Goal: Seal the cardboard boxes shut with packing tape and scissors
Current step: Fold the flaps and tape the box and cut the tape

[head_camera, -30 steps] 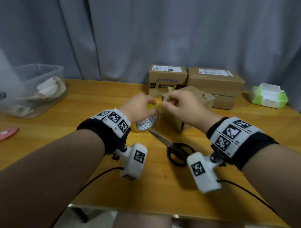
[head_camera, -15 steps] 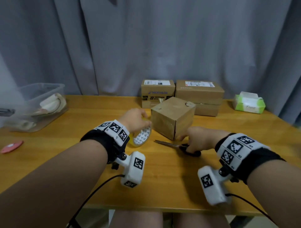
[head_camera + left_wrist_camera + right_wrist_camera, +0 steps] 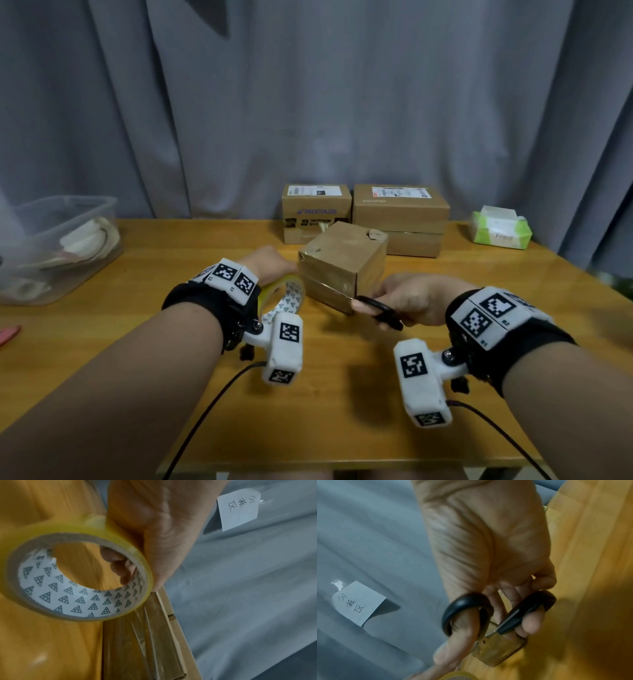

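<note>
A small cube-shaped cardboard box point(image 3: 342, 263) stands mid-table with tape across its near faces. My left hand point(image 3: 270, 265) grips a roll of yellowish packing tape point(image 3: 284, 294) just left of the box; in the left wrist view the fingers reach through the tape roll point(image 3: 80, 574) beside the box edge point(image 3: 145, 642). My right hand point(image 3: 411, 299) holds black-handled scissors point(image 3: 380, 310) at the box's near right corner. In the right wrist view the thumb sits in one loop of the scissors point(image 3: 467, 614), with the box point(image 3: 498, 650) beyond.
Two bigger cardboard boxes point(image 3: 317, 212) point(image 3: 400, 216) stand at the back of the wooden table point(image 3: 342, 394). A clear plastic bin point(image 3: 58, 246) sits far left, a green tissue pack point(image 3: 500, 228) far right. A pink object point(image 3: 8, 334) lies at the left edge.
My right hand left the tape end, dropped to the table, picked up the scissors and lifted them to the box's near corner. The left hand lowered the roll beside the box.
</note>
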Demonstrator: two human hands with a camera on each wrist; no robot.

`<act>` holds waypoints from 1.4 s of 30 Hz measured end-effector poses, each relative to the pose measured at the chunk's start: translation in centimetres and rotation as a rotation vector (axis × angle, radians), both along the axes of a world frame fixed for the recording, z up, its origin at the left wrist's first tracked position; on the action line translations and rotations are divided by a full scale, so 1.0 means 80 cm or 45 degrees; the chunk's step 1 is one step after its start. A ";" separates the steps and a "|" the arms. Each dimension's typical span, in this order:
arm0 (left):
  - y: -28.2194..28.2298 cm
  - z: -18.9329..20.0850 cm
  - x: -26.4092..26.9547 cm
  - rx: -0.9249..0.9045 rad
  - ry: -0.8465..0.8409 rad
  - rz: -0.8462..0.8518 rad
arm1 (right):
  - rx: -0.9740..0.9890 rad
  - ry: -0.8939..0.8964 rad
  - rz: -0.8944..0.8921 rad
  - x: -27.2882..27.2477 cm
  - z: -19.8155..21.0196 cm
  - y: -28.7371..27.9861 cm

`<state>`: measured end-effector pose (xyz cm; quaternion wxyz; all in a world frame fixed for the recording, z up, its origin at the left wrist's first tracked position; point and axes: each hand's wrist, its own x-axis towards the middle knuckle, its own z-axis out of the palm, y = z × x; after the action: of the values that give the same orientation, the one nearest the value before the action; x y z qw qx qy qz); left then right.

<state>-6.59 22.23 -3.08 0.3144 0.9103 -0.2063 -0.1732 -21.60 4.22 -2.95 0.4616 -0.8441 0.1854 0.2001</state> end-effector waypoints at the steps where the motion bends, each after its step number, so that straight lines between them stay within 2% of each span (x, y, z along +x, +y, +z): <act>1: 0.000 0.000 0.000 0.017 0.044 -0.002 | 0.037 -0.014 -0.020 0.002 -0.003 0.001; 6: -0.005 0.007 0.004 0.122 0.226 0.024 | 0.180 -0.049 -0.066 0.017 -0.012 0.006; 8: -0.010 0.015 0.004 0.252 0.219 0.002 | 0.206 -0.057 -0.067 0.021 -0.013 0.008; 12: -0.018 0.017 0.007 0.334 0.207 0.013 | 0.259 -0.035 -0.059 0.026 -0.014 0.011; 17: -0.015 0.006 0.009 0.179 0.240 0.068 | 0.302 -0.048 -0.026 0.034 -0.014 0.012; 20: -0.014 0.006 0.002 0.189 0.217 0.118 | 0.320 -0.091 -0.022 0.035 -0.018 0.011; 26: -0.013 0.015 0.000 0.410 0.176 0.075 | 0.301 -0.264 -0.034 0.032 -0.034 0.007; 30: -0.011 0.013 -0.002 0.370 0.177 0.130 | 0.312 -0.311 -0.049 0.029 -0.041 0.006; 35: -0.010 0.001 0.005 0.064 0.325 0.184 | 0.291 -0.320 -0.087 0.032 -0.042 0.006; 38: -0.005 0.006 -0.004 0.066 0.418 0.224 | 0.245 -0.324 -0.099 0.033 -0.040 0.006; 40: 0.001 0.006 -0.005 0.059 0.332 0.181 | 0.173 -0.280 -0.082 0.034 -0.038 0.004; 42: 0.012 0.006 -0.008 0.037 0.187 0.145 | -0.103 -0.162 0.021 0.035 -0.033 0.006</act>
<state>-7.25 23.21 -2.64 0.3249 0.9098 -0.1281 -0.2241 -18.82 4.72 -5.62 0.4362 -0.8746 0.1566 0.1424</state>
